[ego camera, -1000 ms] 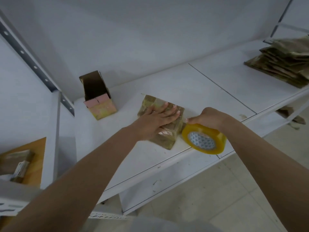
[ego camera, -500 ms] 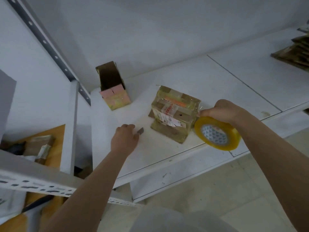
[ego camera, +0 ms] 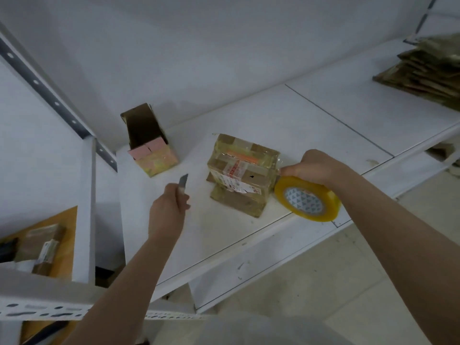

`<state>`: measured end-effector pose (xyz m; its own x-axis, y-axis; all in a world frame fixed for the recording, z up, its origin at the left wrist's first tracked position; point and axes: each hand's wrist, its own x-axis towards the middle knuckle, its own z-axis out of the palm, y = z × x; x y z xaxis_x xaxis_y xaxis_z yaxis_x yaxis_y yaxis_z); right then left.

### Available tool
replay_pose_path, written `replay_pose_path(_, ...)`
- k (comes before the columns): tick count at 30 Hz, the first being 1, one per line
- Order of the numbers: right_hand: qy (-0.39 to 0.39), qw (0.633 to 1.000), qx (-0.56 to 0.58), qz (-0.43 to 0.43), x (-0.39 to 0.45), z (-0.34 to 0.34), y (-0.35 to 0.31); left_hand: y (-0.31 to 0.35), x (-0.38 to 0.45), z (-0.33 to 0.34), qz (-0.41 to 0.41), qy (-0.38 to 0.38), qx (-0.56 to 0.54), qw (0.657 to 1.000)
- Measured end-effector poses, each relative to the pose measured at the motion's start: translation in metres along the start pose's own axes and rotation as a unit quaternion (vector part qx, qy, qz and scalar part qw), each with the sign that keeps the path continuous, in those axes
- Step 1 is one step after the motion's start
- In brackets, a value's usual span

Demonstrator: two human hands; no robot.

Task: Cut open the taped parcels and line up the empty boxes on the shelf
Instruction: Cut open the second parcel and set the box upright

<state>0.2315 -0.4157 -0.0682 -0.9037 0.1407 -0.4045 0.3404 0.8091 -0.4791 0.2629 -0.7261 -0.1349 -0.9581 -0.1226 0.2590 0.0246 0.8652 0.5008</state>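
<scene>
Two parcels counted: taped parcel [ego camera: 242, 174] mid-shelf [ego camera: 323, 125], open box [ego camera: 149, 143] behind-left. Flattened cardboard stack [ego camera: 428, 70] cut off at right edge. Your left hand [ego camera: 166, 212] gripped cutter [ego camera: 183, 184], handle hidden. Your right hand [ego camera: 313, 166] gripped tape roll [ego camera: 308, 199], touching parcel's side.

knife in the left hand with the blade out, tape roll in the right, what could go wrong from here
1. The knife blade is bare in the left hand; cutting toward the right hand, which sits right beside the taped parcel, could nick it.
2. The tape roll hangs past the shelf edge; a loosened grip could drop it to the floor.
3. No hand steadies the parcel, so it may slide under the blade.
</scene>
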Motion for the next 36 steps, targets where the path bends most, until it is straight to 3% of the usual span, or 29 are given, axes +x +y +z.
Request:
replay_pose_path(2, -0.012, 1.0, 0.003, -0.005, -0.002, -0.002, -0.001, 0.034, 0.01, -0.012, 0.066, 0.03, -0.115, 0.991)
replay_pose_path(3, -0.022, 1.0, 0.006, -0.009, -0.003, -0.004, -0.002, 0.056, 0.018, -0.015, 0.107, 0.008, -0.149, 0.983)
replay_pose_path(6, -0.041, 0.999, 0.013, -0.001, -0.005, -0.007, -0.002, 0.119, 0.042, -0.009, 0.17, -0.134, -0.193, 0.957)
replay_pose_path(10, -0.071, 0.996, 0.046, 0.015, -0.007, -0.017, 0.004, 0.155, 0.067, 0.021, 0.145, -0.322, -0.186, 0.917)
replay_pose_path(13, -0.115, 0.982, 0.15, 0.008, -0.009, -0.022, 0.018, 0.147, 0.078, 0.046, 0.129, -0.305, -0.184, 0.925)
replay_pose_path(15, -0.101, 0.982, 0.161, 0.002, -0.008, -0.023, 0.024, 0.144, 0.082, 0.056, 0.152, -0.274, -0.162, 0.936)
replay_pose_path(19, -0.038, 0.999, -0.005, 0.003, -0.003, -0.022, 0.022, 0.145, 0.085, 0.062, 0.192, -0.258, -0.129, 0.938)
replay_pose_path(22, -0.046, 0.992, -0.116, 0.007, 0.0, -0.017, 0.024, 0.145, 0.083, 0.062, 0.203, -0.264, -0.113, 0.936)
replay_pose_path(27, -0.085, 0.992, -0.091, -0.015, -0.014, -0.032, 0.028, 0.149, 0.082, 0.047, 0.18, -0.38, -0.158, 0.893)
replay_pose_path(29, -0.091, 0.993, -0.067, -0.016, -0.016, -0.034, 0.032, 0.156, 0.081, 0.04, 0.188, -0.419, -0.121, 0.88)
replay_pose_path(31, -0.093, 0.995, -0.03, -0.013, -0.018, -0.033, 0.035, 0.169, 0.083, 0.036, 0.216, -0.431, -0.015, 0.876)
replay_pose_path(36, -0.055, 0.998, 0.033, -0.026, -0.02, -0.027, 0.033, 0.204, 0.078, 0.046, 0.304, -0.363, 0.257, 0.843)
